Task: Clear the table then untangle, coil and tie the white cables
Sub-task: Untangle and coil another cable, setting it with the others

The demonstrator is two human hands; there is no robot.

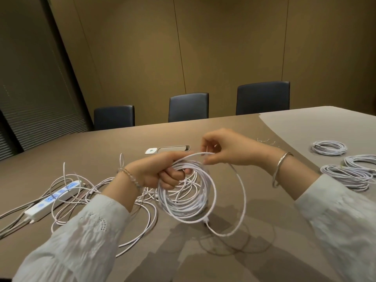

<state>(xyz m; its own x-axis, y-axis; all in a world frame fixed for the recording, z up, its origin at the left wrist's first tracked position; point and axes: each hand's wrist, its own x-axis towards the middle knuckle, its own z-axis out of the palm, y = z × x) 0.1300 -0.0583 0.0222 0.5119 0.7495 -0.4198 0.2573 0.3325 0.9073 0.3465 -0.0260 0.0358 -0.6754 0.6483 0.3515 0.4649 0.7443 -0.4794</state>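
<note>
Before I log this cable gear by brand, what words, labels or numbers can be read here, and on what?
None can be read.
White power strip with pale blue sockets: no print shows.
Small white charger block by the table's slot: a dark mark, too small to read.
White cable coil held in the left hand: no label.

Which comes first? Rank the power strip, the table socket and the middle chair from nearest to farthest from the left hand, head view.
1. Table socket, just beyond the left hand.
2. Power strip, off to the left.
3. Middle chair, across the table.
</note>
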